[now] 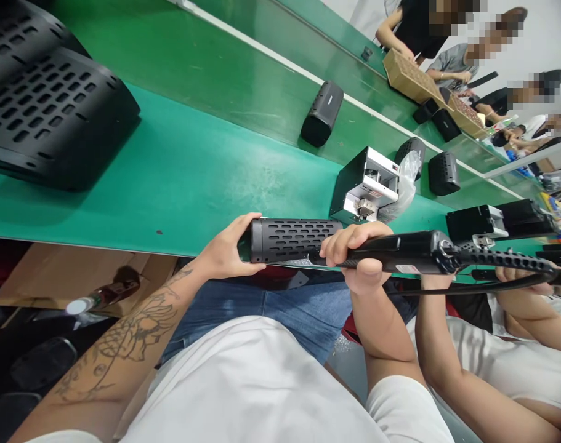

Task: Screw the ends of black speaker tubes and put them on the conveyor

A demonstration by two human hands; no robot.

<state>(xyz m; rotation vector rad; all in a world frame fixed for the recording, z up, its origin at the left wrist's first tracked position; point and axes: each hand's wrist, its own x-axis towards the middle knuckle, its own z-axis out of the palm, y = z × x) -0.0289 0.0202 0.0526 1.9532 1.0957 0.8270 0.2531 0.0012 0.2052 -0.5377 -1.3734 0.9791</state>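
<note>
A black speaker housing (294,239) with rows of slots lies at the near edge of the green bench. My left hand (225,249) grips its left end, thumb on the near side and fingers on the far side. In my right hand (361,249) is a black electric screwdriver (404,251), held level with its cable trailing right. The front of the screwdriver reaches the housing's right end; whether the bit touches a screw is hidden by my fingers. Just beyond sits a black and silver screw feeder (367,184).
Large slotted black housings (53,117) stand at the far left of the bench. A black speaker (322,114) and others rest on the green strip behind. A clear plastic bag (403,184) lies by the feeder. A co-worker's arm (446,351) is close on my right; several people work across.
</note>
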